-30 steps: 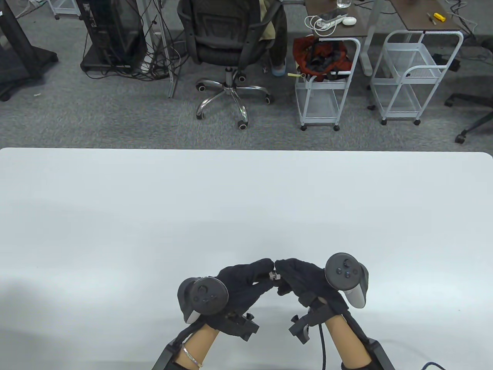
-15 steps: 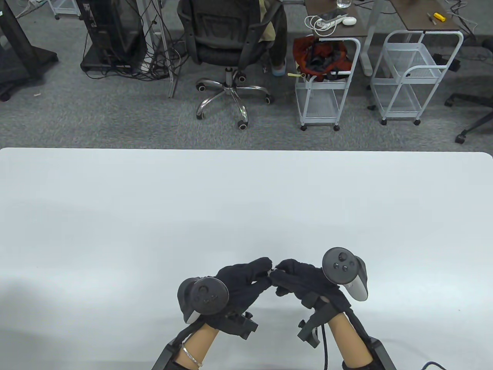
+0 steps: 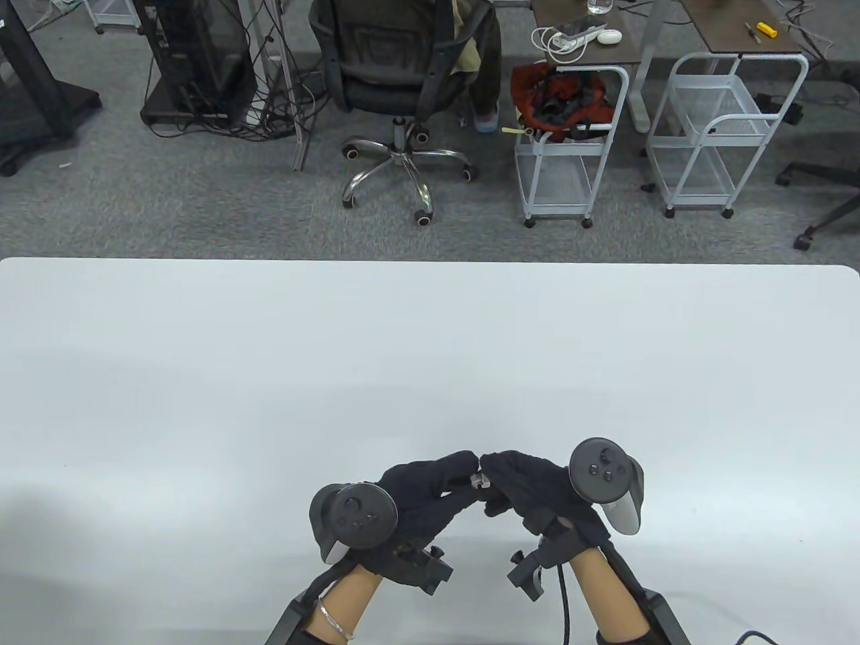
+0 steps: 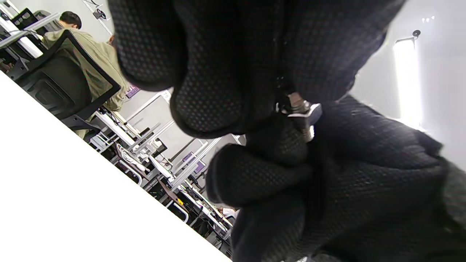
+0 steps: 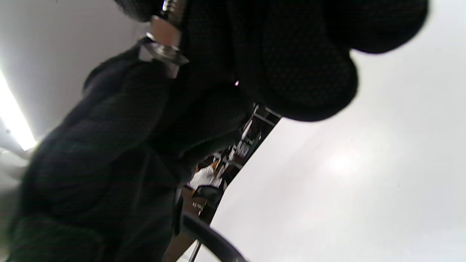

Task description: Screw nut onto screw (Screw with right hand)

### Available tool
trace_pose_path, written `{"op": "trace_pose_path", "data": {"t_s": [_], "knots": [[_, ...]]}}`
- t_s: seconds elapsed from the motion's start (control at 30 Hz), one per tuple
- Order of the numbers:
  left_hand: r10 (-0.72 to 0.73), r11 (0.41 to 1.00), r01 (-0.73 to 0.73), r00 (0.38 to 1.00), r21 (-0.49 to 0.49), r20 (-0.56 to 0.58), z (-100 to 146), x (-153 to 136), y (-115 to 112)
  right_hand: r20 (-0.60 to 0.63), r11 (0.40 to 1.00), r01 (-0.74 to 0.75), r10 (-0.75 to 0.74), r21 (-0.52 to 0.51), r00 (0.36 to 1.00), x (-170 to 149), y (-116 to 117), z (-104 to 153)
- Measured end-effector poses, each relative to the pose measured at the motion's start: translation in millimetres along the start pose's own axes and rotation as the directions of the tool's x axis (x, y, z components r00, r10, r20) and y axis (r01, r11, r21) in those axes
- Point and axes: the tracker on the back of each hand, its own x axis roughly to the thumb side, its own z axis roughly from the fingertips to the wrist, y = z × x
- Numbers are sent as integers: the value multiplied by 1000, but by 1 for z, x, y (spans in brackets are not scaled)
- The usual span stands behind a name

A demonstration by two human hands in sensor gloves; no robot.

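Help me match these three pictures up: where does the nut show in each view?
Table view: the nut sits low and centre, between the fingertips of the left hand and the right hand.
Left wrist view: nut right of centre in the upper half, among black fingers.
Right wrist view: nut at upper left, near the top edge.
Shared landmark: the white table.

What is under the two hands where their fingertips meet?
Bare white table. The left hand and right hand hold the screw and nut above it; gloves cover most of the screw.
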Motion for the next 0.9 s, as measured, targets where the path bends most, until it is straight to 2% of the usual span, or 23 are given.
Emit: {"op": "trace_pose_path", "data": {"t_s": [0.07, 0.1, 0.13, 0.2, 0.23, 0.4, 0.43, 0.47, 0.53, 0.57, 0.73, 0.77, 0.83, 0.9], "knots": [[-35, 999, 35, 999, 8, 7, 0, 0, 1, -22, 993, -5, 7, 117, 1000, 1, 2, -1], [-30, 1000, 30, 999, 6, 12, 0, 1, 1, -13, 995, -37, 38, 96, 999, 1, 1, -1], [-25, 1000, 25, 1000, 7, 9, 1, 2, 1, 24, 998, -63, 63, 22, 998, 0, 1, -1], [-20, 1000, 20, 1000, 8, 16, 0, 2, 0, 16, 995, -18, 20, -93, 1000, -1, 2, 0], [-16, 1000, 16, 1000, 7, 11, 0, 3, 0, 1, 995, 0, 0, -104, 1000, -2, 3, 1], [-42, 999, 42, 999, 15, 5, 1, 1, 2, -13, 997, -2, 3, 83, 1000, -2, 3, -2], [-31, 999, 31, 999, 13, 5, 1, 2, 2, 5, 998, -35, 35, 48, 999, -2, 2, -1], [-27, 1000, 27, 1000, 13, 5, 0, 2, 1, 32, 998, -49, 50, -37, 998, -2, 2, -1], [-5, 1000, 5, 1000, 1, 12, 0, 2, 0, 17, 993, -27, 29, -113, 999, -2, 3, 1], [3, 1000, -3, 1000, 1, 7, 0, 2, 0, 14, 993, -26, 28, -114, 1000, -2, 3, 1], [-38, 999, 38, 999, 18, -1, 0, 2, 2, -6, 995, -32, 33, 92, 999, -1, 3, -1], [-35, 999, 35, 999, 16, 0, 0, 2, 2, 9, 996, -59, 58, 63, 998, -1, 3, -1], [-20, 1000, 20, 1000, 13, 1, 0, 3, 0, 25, 992, -55, 58, -112, 998, -2, 3, 0], [1, 1000, -1, 1000, 12, -5, 0, 3, -1, 23, 991, -32, 35, -133, 999, -3, 4, 1]]}}
